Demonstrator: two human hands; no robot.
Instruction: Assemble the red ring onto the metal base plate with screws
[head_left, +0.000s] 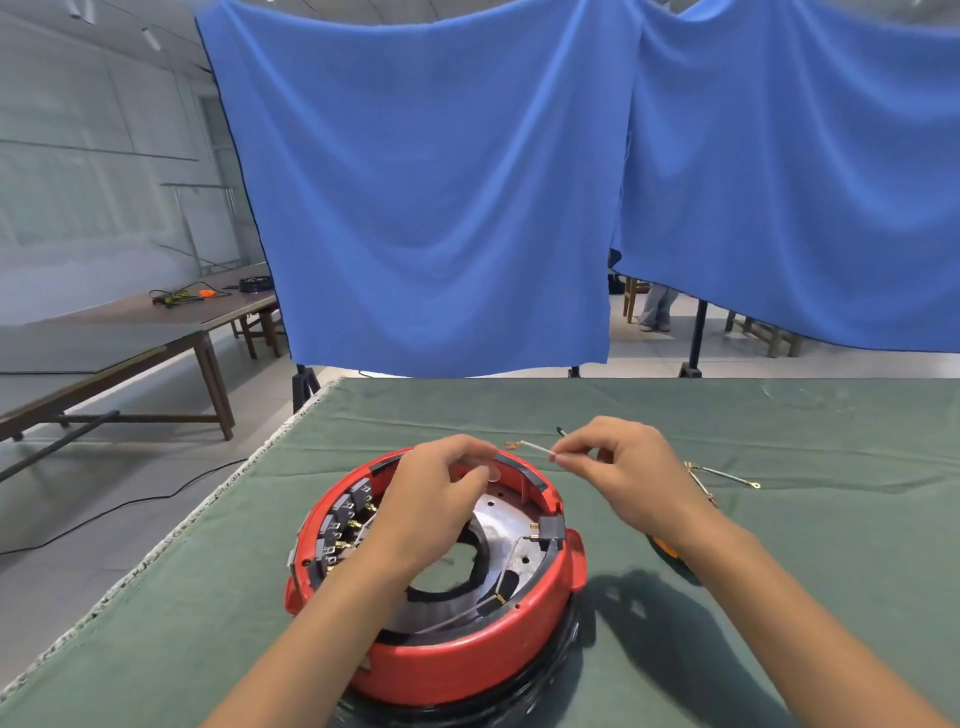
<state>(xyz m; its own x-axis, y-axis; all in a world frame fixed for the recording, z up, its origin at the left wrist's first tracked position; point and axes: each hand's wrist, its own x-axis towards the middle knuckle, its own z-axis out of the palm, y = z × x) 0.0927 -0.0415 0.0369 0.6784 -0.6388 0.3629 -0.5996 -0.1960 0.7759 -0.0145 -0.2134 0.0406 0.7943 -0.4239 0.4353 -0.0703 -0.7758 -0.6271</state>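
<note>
The left hand hovers over the far part of the red ring, fingers curled toward the thumb; whether that grip pinches something small, perhaps a screw, is too fine to tell. The ring lies directly beneath it, seated around the metal plate, which shows as a bright arc just right of and below the left fingertips, with small holes in it. Black blocks and brass terminals line the ring's inner wall to the left of the hand. To the right, the right hand is raised above the bench, beyond the ring's far right rim, and its grip pinches one end of a thin white lead between thumb and forefinger. The lead's long axis runs from that pinch up and to the left, ending in a small copper lug that hangs free in the gap between the two hands, just right of the left fingertips. So the coming move likely turns on this: the lug end points at the left hand, which is the nearer one to take it or guide it down, while the plate's holes lie below and left of the right grip. Farther right, another lead with a ring terminal lies on the bench, and an orange object shows behind the right forearm.
</note>
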